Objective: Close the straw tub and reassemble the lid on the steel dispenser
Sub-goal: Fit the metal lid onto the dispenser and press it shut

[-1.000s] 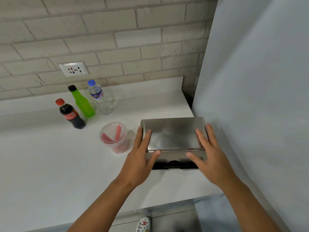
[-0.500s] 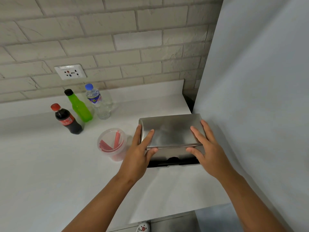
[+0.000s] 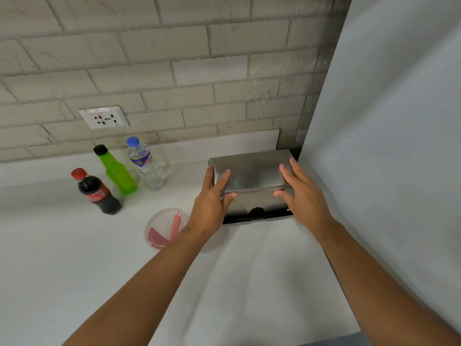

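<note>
The steel dispenser (image 3: 259, 204) stands on the white counter against the grey panel on the right, with its steel lid (image 3: 252, 173) seated on top. My left hand (image 3: 212, 203) grips the lid's left end, fingers on top and thumb at the front edge. At the lid's right end, my right hand (image 3: 304, 196) holds it the same way. The straw tub (image 3: 162, 226), clear plastic with red straws inside, sits just left of the dispenser's front. My left forearm covers part of it, and a clear lid seems to lie on it.
A cola bottle (image 3: 99, 196), a green bottle (image 3: 117, 173) and a water bottle (image 3: 147, 166) stand at the back left below a wall socket (image 3: 103, 117). A tall grey panel (image 3: 386, 146) walls off the right side. The white counter (image 3: 62, 258) extends left and toward me.
Both hands have slid the dispenser back toward the brick wall, away from the straw tub. Their hold on the lid looks the same.
</note>
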Action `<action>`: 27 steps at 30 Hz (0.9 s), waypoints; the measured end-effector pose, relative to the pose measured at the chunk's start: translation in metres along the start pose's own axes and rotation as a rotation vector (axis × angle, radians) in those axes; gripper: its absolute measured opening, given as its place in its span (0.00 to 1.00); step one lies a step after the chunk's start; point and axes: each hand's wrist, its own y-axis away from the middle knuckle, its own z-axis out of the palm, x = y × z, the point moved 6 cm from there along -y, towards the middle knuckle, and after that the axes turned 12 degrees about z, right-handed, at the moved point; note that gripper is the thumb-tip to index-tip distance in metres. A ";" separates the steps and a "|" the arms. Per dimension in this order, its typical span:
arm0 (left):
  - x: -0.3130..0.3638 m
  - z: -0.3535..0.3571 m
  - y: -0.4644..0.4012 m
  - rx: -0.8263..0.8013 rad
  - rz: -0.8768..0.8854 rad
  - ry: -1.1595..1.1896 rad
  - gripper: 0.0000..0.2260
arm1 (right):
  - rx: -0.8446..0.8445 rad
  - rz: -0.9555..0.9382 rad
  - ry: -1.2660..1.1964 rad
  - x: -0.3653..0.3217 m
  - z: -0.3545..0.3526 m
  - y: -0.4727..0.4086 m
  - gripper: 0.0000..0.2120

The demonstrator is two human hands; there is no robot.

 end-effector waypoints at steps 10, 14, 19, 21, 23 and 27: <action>-0.028 0.005 -0.066 -0.020 -0.003 0.037 0.27 | -0.043 0.050 -0.033 -0.002 0.012 -0.067 0.32; -0.038 0.006 -0.088 -0.043 -0.046 0.070 0.27 | -0.058 0.050 -0.020 0.000 0.017 -0.093 0.32; -0.043 0.008 -0.110 -0.056 -0.075 0.088 0.28 | -0.078 0.031 0.024 0.003 0.020 -0.119 0.33; -0.044 0.010 -0.115 -0.054 -0.075 0.085 0.28 | -0.080 0.024 0.027 0.003 0.021 -0.125 0.33; -0.046 0.011 -0.120 -0.054 -0.076 0.079 0.27 | -0.083 0.032 0.039 0.004 0.022 -0.131 0.33; -0.050 0.012 -0.125 -0.053 -0.081 0.079 0.28 | -0.092 0.037 0.037 0.003 0.023 -0.135 0.33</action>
